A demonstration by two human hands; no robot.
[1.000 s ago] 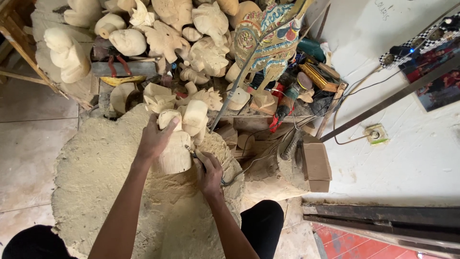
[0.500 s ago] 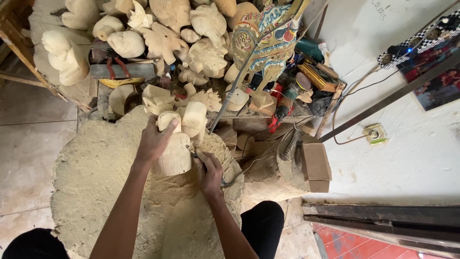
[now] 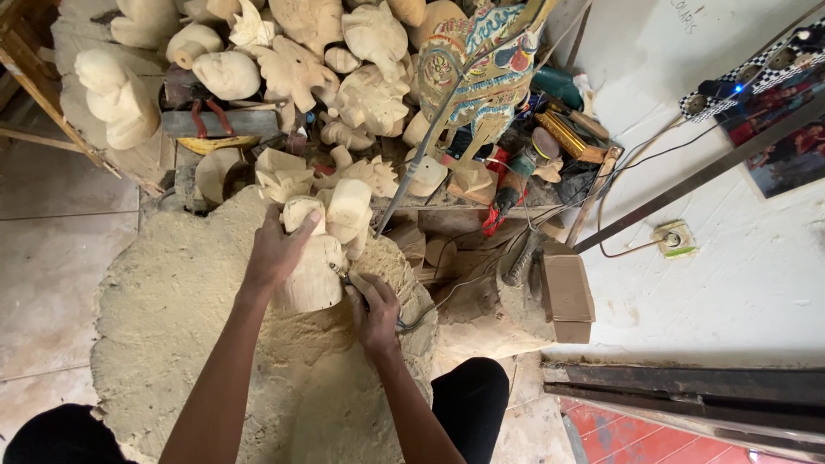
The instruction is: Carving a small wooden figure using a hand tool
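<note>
Hands both on the work: L hand (image 3: 277,249) wrapped over top-left of pale wood carving (image 3: 314,273), fingers closed on it, holding it upright on sawdust mound (image 3: 172,326). R hand (image 3: 374,308) just right of carving, fist closed on thin tool (image 3: 342,277), tip touching carving's right side. More unpainted carvings (image 3: 292,69) piled behind.

Two bare forearms seen, no sleeves visible up to frame edge. Left hand (image 3: 277,249) and right hand (image 3: 375,305) bare: no gloves, no rings or watch made out. Wrists uncovered. Legs clad in black trousers (image 3: 471,404), plain fabric, no markings seen; dark cloth also seen over other knee at lower left corner.
</note>
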